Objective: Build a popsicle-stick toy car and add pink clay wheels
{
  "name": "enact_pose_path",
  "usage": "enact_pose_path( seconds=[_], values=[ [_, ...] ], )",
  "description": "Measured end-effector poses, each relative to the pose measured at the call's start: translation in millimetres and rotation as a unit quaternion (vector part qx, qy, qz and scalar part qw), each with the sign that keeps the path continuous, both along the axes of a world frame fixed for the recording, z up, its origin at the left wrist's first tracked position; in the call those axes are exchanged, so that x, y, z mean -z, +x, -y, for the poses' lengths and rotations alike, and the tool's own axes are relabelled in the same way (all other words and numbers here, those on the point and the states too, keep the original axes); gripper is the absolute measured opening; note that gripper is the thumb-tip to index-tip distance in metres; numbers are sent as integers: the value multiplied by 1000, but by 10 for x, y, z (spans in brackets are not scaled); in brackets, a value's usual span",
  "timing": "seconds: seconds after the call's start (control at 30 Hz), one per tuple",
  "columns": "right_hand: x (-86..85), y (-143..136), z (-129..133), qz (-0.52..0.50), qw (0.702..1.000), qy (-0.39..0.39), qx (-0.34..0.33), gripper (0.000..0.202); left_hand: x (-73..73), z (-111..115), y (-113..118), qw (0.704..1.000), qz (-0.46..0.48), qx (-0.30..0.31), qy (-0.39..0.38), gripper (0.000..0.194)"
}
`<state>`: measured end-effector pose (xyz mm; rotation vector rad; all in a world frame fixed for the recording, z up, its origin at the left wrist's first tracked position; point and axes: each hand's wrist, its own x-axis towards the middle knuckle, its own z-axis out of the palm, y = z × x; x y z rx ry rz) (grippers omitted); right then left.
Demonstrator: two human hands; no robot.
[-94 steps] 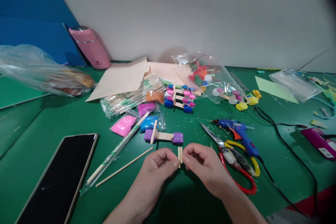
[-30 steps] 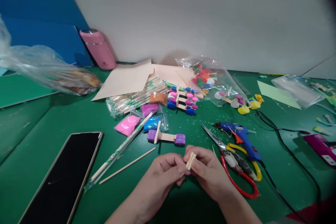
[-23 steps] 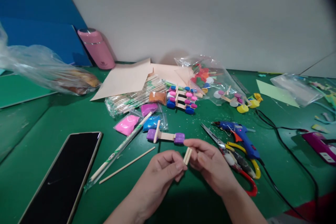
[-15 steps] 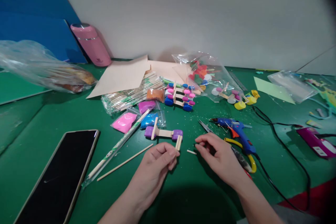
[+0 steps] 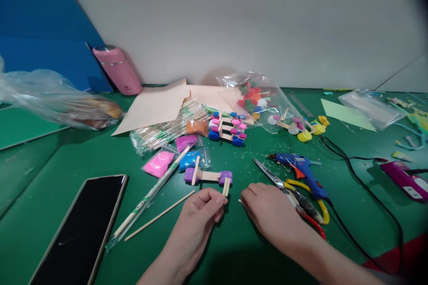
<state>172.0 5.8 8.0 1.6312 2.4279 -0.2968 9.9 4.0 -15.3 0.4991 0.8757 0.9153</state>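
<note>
Toward the near edge of the desk [image 5: 160,249], the left hand [image 5: 202,209] has its grip clamped on short sticks [image 5: 226,186], seemingly unfitted; the right hand [image 5: 267,209] partly covers a stick bit [image 5: 240,201], its grip impossible to tell; a purple-ended piece [image 5: 209,176] looks assembled, other built pieces [image 5: 228,129] nearer the back edge

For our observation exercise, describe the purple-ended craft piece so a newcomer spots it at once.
On the green table, find the left hand pinching short wooden sticks. Just beyond it lies the craft piece, a flat wooden strip with a purple block at each end. Those set it apart from the stacked pieces behind, with blue and pink ends.
</note>
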Motion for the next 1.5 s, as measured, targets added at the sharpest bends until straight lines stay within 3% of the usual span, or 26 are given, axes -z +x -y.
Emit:
enact_pose_path(
  seconds=[0.2, 0.37, 0.5, 0.57, 0.67, 0.73, 0.8, 0.97, 1.07, 1.27, 1.5],
  values=[
    [-109, -76, -60, 4, 1000, -20, -17, 15, -10, 3, -1, 1000, -6, 4, -3, 16],
    [-73, -37, -55, -18, 1000, -15, -11, 12, -9, -10, -2, 1000, -1, 11, 6, 16],
    [-30, 89, -11, -156, 987, -7, 24, 15, -9, -2, -5, 1000, 4, 28, 11, 16],
    [-29, 144, 6, -298, 951, -11, 87, 16, -21, 10, -5, 999, -1, 47, 11, 17],
    [-40, 162, 21, -486, 849, -80, 193, 21, -47, 26, -1, 996, -12, 88, 11, 18],
    [-43, 128, 26, -551, 790, -155, 219, 23, -63, 31, 1, 993, -21, 115, 16, 17],
    [-39, 78, 31, -570, 766, -202, 217, 23, -72, 33, -1, 990, -36, 134, 26, 16],
    [-13, -36, 41, -566, 772, -169, 236, 26, -71, 43, -11, 984, -76, 153, 57, 16],
    [13, -92, 44, -578, 756, -140, 273, 26, -84, 48, -11, 978, -129, 127, 102, 20],
    [97, -208, 92, -606, 731, -71, 304, 25, -76, 44, 7, 917, -295, 76, 257, 7],
    [191, -265, 175, -601, 735, -46, 311, 27, -44, 48, 15, 900, -324, 79, 282, 18]
  ],
)
